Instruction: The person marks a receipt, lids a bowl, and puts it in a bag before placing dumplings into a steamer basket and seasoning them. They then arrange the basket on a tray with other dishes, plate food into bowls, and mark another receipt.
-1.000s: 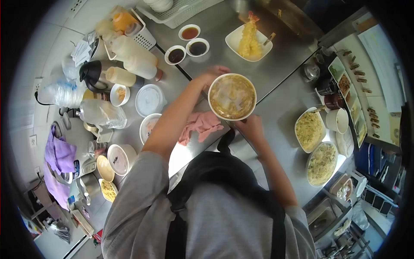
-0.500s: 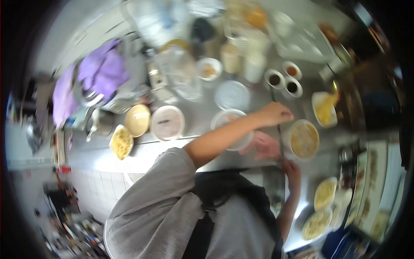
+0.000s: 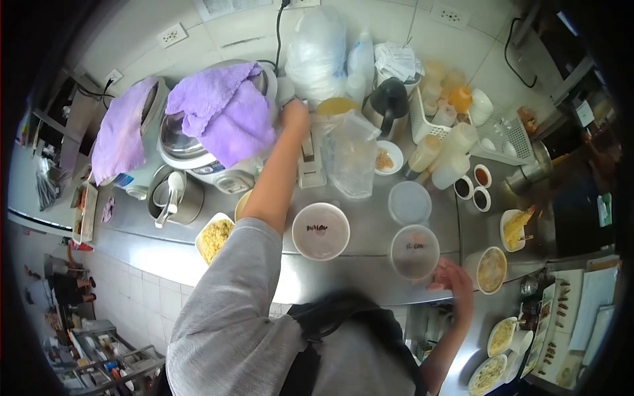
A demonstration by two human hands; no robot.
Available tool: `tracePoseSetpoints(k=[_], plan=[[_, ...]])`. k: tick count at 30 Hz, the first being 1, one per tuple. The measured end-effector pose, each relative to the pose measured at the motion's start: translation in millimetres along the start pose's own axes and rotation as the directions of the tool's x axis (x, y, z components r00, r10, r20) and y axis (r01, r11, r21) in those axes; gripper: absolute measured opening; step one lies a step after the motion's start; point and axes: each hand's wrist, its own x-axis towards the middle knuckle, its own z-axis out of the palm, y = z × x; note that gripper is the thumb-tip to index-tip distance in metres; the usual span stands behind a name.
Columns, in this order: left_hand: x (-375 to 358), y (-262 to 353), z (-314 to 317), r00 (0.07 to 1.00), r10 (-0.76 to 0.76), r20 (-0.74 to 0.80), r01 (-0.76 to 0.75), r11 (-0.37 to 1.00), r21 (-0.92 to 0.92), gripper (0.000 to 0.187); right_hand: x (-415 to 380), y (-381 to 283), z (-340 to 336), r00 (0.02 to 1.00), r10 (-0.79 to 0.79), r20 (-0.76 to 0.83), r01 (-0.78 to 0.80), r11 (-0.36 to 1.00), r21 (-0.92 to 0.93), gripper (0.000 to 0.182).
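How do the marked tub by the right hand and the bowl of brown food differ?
The marked tub has dark writing on top; the bowl shows none. The tub looks greyish from above, the bowl's food brown. The tub is left of the right hand, the bowl right of it. Both are round, on the counter.

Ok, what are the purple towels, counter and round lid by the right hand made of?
Purple towels: probably soft, fuzzy cloth, since they droop in folds. Counter: looks like smooth metal, maybe steel, because it gleams grey. Round lid by the right hand: likely smooth plastic, since pink shows cloudily through.
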Motion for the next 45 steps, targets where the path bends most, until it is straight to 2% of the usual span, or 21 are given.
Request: tracePoseSetpoints(k=[3,10,18,20,22,23,24,26,27,28,30,32,33,34,37,38,39,41,42,44,45], plan=[[-0.6,5.2,-14.3,0.989,0.086,0.120,-0.096,0.992,0.086,0.041,5.2,-27.6,31.5,0.994,-0.055,0.094,0.056,0.998,-0.016,0.031],[5.3,9.8,-3.5,0.989,0.128,-0.078,-0.119,0.986,0.114,0.039,-7.5,-67.2,71.4,0.984,-0.058,0.170,0.081,0.988,-0.131,0.025],[-29.3,17.8,-26.1,0.955,0.269,-0.121,-0.289,0.937,-0.194,0.022,-16.1,-47.2,50.9,0.986,-0.167,-0.025,0.169,0.972,0.164,0.023],[-52.0,17.5,-23.3,0.782,0.433,-0.449,-0.560,0.803,-0.201,0.021,-13.5,-44.3,54.3,0.971,-0.220,-0.096,0.234,0.954,0.187,0.024],[-102.2,51.5,-56.4,0.638,0.540,-0.549,-0.717,0.677,-0.166,0.020,-15.2,-49.1,65.6,0.903,-0.401,-0.153,0.412,0.910,0.049,0.025],[-144.5,80.9,-80.3,0.586,0.630,-0.510,-0.760,0.646,-0.075,0.022,-18.4,-60.1,72.9,0.836,-0.523,-0.164,0.516,0.852,-0.087,0.027],[-187.2,105.7,-101.4,0.522,0.714,-0.466,-0.804,0.594,0.009,0.023,-19.1,-61.6,81.8,0.857,-0.491,-0.156,0.502,0.864,0.039,0.039],[-266.9,132.0,-112.5,0.371,0.911,-0.179,-0.923,0.341,-0.180,0.030,-18.2,-72.4,84.7,0.818,-0.573,-0.053,0.573,0.820,-0.017,0.029],[-306.6,146.2,-118.1,0.245,0.968,-0.053,-0.931,0.219,-0.293,0.034,-14.6,-73.7,84.0,0.754,-0.657,-0.022,0.656,0.754,-0.017,0.025],[-343.4,165.6,-117.9,0.079,0.997,0.009,-0.927,0.077,-0.366,0.038,-0.5,-62.8,82.1,0.574,-0.818,-0.038,0.819,0.574,0.009,0.020],[-387.6,192.6,-103.5,0.188,0.976,0.111,-0.821,0.218,-0.527,0.041,-1.9,-49.9,70.1,0.532,-0.835,-0.143,0.847,0.524,0.093,0.015],[-404.3,197.3,-83.3,0.268,0.920,0.287,-0.721,0.389,-0.573,0.042,-17.9,-48.9,53.2,0.809,-0.527,-0.260,0.584,0.771,0.254,0.018],[-412.1,197.4,-69.5,0.304,0.876,0.374,-0.663,0.476,-0.578,0.042,-19.9,-43.0,37.1,0.826,-0.513,-0.235,0.562,0.781,0.273,0.017],[-418.6,198.0,-55.1,0.185,0.884,0.429,-0.780,0.397,-0.483,0.040,-21.6,-34.6,15.7,0.842,-0.497,-0.209,0.538,0.790,0.293,0.017],[-452.0,201.6,-32.0,0.099,0.811,0.577,-0.732,0.452,-0.510,0.033,-34.9,-7.1,-41.3,0.930,-0.368,-0.010,0.351,0.878,0.324,0.021],[-461.5,207.9,-30.0,0.067,0.894,0.443,-0.664,0.372,-0.649,0.020,-38.9,1.9,-59.4,0.949,-0.307,0.073,0.270,0.909,0.317,0.023],[-462.8,214.0,-31.1,-0.012,0.804,0.594,-0.511,0.505,-0.695,0.020,-33.2,26.9,-69.4,0.918,-0.326,-0.228,0.383,0.876,0.293,0.022],[-460.5,226.2,-32.5,-0.245,0.575,0.781,-0.191,0.761,-0.620,0.021,-22.7,44.5,-124.8,0.881,-0.202,-0.428,0.470,0.276,0.838,0.016],[-464.1,228.1,-22.9,-0.174,0.653,0.737,-0.223,0.703,-0.675,0.022,-15.4,59.8,-173.1,0.840,-0.400,-0.367,0.462,0.173,0.870,0.018],[-470.4,231.5,3.0,-0.075,0.776,0.627,-0.335,0.573,-0.748,0.027,-2.3,29.4,-185.8,0.822,0.005,-0.569,0.454,0.596,0.662,0.014],[-472.4,236.4,14.2,-0.042,0.822,0.568,-0.413,0.503,-0.759,0.030,9.3,28.2,-179.9,0.843,-0.056,-0.534,0.416,0.698,0.583,0.012]])
